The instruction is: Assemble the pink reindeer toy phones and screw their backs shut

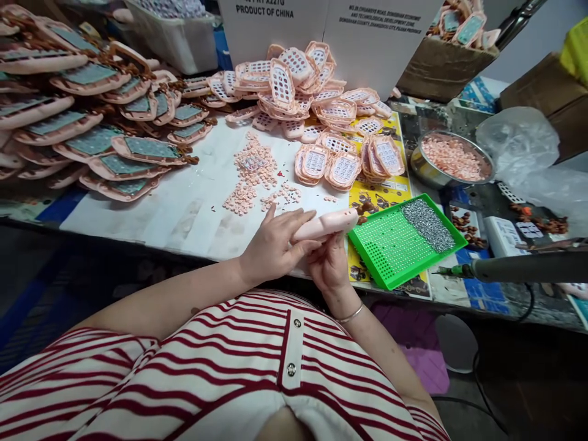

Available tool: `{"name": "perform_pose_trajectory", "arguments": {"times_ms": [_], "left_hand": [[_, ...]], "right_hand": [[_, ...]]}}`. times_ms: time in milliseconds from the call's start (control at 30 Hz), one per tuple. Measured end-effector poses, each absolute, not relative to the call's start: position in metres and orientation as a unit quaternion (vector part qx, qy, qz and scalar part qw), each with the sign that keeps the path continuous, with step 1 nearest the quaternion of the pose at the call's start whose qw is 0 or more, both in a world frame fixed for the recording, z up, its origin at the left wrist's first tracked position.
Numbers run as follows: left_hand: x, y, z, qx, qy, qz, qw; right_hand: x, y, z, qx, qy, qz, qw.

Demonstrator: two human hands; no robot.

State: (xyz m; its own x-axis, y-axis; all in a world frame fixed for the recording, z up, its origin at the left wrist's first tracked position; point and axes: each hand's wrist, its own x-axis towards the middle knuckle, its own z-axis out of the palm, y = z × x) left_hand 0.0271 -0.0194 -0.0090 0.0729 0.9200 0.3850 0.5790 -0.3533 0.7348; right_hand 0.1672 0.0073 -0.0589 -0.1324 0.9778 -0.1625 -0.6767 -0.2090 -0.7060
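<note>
Between my two hands, just over the table's front edge, is a pink plastic shell, tilted so its smooth side shows. My left hand grips its left end, thumb below and fingers above. My right hand is wrapped under its right part, with the fingers partly hidden behind it. Beyond my hands, small pink plastic pieces lie loose on the white table surface. Stacked pink keypad parts with patterned faces stand a little farther off. To the right, a green perforated tray holds many small silver screws.
Assembled pink shells with teal boards are piled high at left. A keypad-part heap leans near a white carton. At right are a metal bowl of pink bits, a plastic bag and an electric screwdriver.
</note>
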Motion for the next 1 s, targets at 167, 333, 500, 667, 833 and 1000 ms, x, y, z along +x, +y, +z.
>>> {"name": "perform_pose_trajectory", "arguments": {"times_ms": [167, 333, 500, 667, 833, 1000], "left_hand": [[0.042, -0.019, -0.006, 0.7, 0.502, 0.469, 0.196], [0.033, -0.013, 0.002, 0.611, 0.503, 0.472, 0.387], [0.024, -0.003, -0.001, 0.334, 0.401, 0.542, 0.659], [0.029, -0.005, -0.012, 0.265, 0.342, 0.586, 0.685], [0.038, -0.008, -0.011, 0.308, 0.345, 0.57, 0.679], [0.048, -0.006, -0.008, 0.306, 0.367, 0.54, 0.693]], "right_hand": [[0.164, 0.004, -0.062, -0.326, -0.288, 0.71, 0.554], [0.172, 0.006, -0.061, -0.386, -0.43, 0.621, 0.53], [0.176, 0.001, -0.05, -0.413, -0.584, 0.545, 0.437], [0.177, -0.006, -0.042, -0.421, -0.563, 0.579, 0.412], [0.188, -0.013, -0.043, -0.358, -0.474, 0.678, 0.434], [0.199, -0.026, -0.046, -0.294, -0.359, 0.756, 0.462]]}}
